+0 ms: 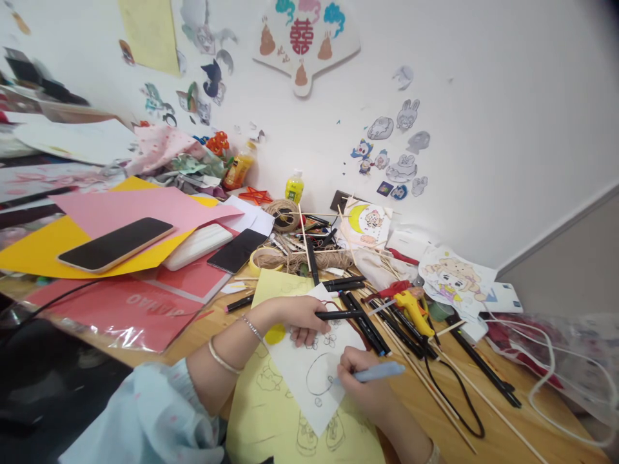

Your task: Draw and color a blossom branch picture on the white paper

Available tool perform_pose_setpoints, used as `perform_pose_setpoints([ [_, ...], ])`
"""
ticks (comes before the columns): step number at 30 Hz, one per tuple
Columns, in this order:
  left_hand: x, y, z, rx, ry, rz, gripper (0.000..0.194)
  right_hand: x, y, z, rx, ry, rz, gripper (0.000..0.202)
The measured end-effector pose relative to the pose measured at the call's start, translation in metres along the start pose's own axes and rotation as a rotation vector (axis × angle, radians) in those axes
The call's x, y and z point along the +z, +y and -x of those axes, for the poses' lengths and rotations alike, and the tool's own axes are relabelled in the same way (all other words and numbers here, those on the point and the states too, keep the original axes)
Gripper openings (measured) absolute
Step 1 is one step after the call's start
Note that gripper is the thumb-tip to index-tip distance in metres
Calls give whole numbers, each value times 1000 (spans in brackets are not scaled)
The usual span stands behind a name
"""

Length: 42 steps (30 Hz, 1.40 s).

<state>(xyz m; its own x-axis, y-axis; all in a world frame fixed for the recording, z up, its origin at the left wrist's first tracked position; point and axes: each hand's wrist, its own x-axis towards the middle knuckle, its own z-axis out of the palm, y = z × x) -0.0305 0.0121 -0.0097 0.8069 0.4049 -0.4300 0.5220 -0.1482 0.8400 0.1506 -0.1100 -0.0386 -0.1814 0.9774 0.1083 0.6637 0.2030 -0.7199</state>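
My right hand (360, 380) is closed around a light blue pen (382, 372), its tip at the edge of a drawn oval on a white sheet (322, 399). Flower outlines show higher up on that sheet. My left hand (304, 319) rests on the upper part of the white sheet, fingers curled, with a black marker (341, 315) held at its thumb side. Underneath lies a larger yellow sheet (251, 419) with pencil drawings, among them a pair of shoes near the bottom.
Black markers (370, 325), thin wooden sticks (449, 415) and a yellow glue gun (413, 311) lie to the right. Behind are twine (285, 216) and a small bottle (294, 187). A phone (116, 243) lies on coloured paper at left. A white cable (551, 374) loops at right.
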Motion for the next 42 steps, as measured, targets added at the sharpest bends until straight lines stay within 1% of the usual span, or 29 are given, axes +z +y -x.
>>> perform_pose_setpoints([
  [3,1,4,1,0,-1,3,21,0,6,-5,65,85,-16,25],
  [6,1,7,3,-7,-9,16,17,2,9,-11,87,142,-24,25],
  [12,2,10,4,-4,-4,31,15,5,2,-14,52,121,1,26],
  [16,3,11,4,-1,-4,25,12,4,-2,-14,64,110,6,26],
  [21,3,12,5,4,-6,26,12,4,1,-14,53,155,16,27],
  [24,3,12,5,-3,-12,28,12,5,4,-14,90,190,9,27],
  [26,2,11,5,0,-15,29,12,5,5,-14,102,182,11,26],
  [29,2,10,4,14,-10,15,13,5,5,-14,77,174,34,26],
  [34,2,7,2,12,-12,7,14,6,8,-14,64,227,61,26],
  [39,2,5,1,14,-11,13,12,7,8,-14,43,212,52,25],
  [42,1,5,1,9,-8,7,13,6,7,-15,54,241,68,25],
])
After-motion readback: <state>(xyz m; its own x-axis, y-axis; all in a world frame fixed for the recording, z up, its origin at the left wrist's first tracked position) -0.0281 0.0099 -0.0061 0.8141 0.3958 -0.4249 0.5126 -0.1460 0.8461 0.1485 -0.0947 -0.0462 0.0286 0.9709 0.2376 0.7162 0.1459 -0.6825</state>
